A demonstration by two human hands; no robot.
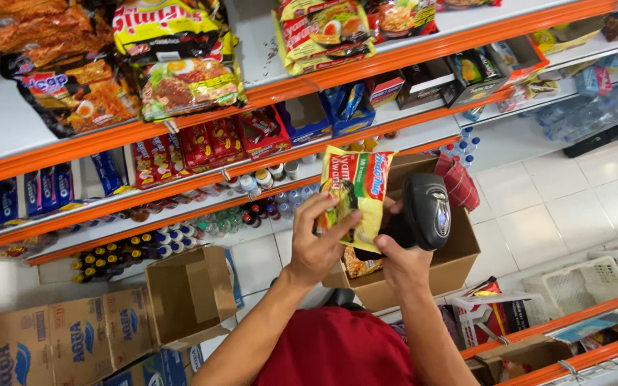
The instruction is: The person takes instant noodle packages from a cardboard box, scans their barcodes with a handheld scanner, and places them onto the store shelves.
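Left hand (316, 246) fingers (330, 209) curled, pinching crinkly yellow plastic noodle packet (357, 196); right hand (400, 263) fingers wrapped around glossy black handheld scanner (425, 212), above open brown cardboard box (452, 261).

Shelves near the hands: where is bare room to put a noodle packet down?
The top shelf is bare at its left end, and again between the two noodle piles. Lower shelves are crowded with boxes and bottles. The open box under both hands also has room.
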